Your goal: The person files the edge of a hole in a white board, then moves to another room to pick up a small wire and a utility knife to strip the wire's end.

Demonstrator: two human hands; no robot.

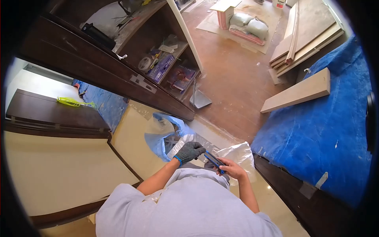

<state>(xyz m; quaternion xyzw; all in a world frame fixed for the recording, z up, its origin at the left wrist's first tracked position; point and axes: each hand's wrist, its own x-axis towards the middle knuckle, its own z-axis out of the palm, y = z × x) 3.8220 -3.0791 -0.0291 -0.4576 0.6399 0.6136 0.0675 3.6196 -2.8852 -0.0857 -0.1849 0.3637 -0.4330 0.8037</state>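
My right hand (233,168), bare, is closed around a blue and black utility knife (213,158) in front of my waist. The knife slants up and left towards my left hand (189,153), which wears a dark grey knit glove with a blue cuff. The gloved fingers are pinched together at the knife's front end; what sits between them is too small to make out. Below my hands, a blue plastic bag (158,144) gapes on the floor with dark and white items inside. A white sheet or sack (239,156) lies crumpled beyond my right hand.
A dark cabinet (130,75) on the left holds tape, boxes and tools. A dustpan (200,99) stands by its end. On the right, a wooden board (298,91) rests on a blue tarp (312,134), with stacked panels (308,35) behind. Filled sacks (248,25) sit farther back.
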